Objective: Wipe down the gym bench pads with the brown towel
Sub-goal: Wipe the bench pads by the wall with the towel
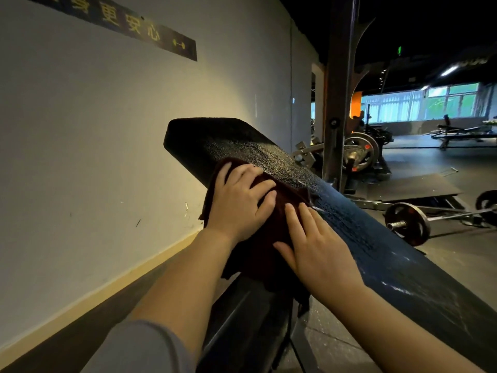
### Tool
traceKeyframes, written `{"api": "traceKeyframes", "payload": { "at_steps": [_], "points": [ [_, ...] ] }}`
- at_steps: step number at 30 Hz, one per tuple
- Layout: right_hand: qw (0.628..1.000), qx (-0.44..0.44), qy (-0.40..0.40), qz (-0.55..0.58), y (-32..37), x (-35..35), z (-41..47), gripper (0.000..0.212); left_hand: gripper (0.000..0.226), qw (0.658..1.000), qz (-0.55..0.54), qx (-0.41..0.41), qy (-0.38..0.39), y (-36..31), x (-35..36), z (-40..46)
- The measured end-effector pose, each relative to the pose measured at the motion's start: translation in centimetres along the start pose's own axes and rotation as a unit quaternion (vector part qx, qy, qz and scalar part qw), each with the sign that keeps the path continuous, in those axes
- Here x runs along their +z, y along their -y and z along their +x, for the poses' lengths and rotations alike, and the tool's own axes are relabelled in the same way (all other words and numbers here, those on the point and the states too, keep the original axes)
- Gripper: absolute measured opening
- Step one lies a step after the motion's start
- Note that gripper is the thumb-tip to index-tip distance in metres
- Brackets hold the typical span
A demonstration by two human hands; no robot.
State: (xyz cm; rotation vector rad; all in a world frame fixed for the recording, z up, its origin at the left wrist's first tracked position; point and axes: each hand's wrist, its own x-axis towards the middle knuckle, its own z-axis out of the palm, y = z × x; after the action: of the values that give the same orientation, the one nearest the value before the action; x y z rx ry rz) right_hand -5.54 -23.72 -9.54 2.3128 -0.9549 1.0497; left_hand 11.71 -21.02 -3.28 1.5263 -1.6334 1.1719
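A long black bench pad slopes up and away from the lower right to the upper middle, its surface shining wet. The brown towel lies spread over the pad's left side and hangs down past its edge. My left hand presses flat on the towel's upper part, fingers spread. My right hand lies flat on the towel's lower part, fingertips reaching the bare pad.
A pale wall runs close along the left. A steel rack upright stands behind the pad. A loaded barbell lies on the floor at right, with more plates and another bench farther back.
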Motion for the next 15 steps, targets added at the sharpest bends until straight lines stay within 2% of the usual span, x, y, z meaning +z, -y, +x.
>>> {"api": "traceKeyframes", "payload": {
  "at_steps": [2,9,13,15],
  "points": [
    [1.0,0.005,-0.012,-0.005,0.0,0.1,0.2,0.068,0.038,1.0,-0.005,-0.002,-0.016,0.2,0.2,0.1],
    [0.999,0.032,-0.023,0.011,0.5,-0.2,-1.7,0.064,0.041,0.999,0.003,-0.017,0.031,-1.6,-0.3,-0.8],
    [0.999,0.018,-0.031,0.0,-1.7,-0.7,-6.3,0.054,0.038,0.998,-0.014,0.039,0.046,-6.2,0.2,-3.6],
    [1.0,0.027,-0.01,-0.008,-3.6,-1.2,-9.3,0.055,0.037,0.997,-0.036,0.049,0.044,-9.0,0.6,-4.9]
  ]
}}
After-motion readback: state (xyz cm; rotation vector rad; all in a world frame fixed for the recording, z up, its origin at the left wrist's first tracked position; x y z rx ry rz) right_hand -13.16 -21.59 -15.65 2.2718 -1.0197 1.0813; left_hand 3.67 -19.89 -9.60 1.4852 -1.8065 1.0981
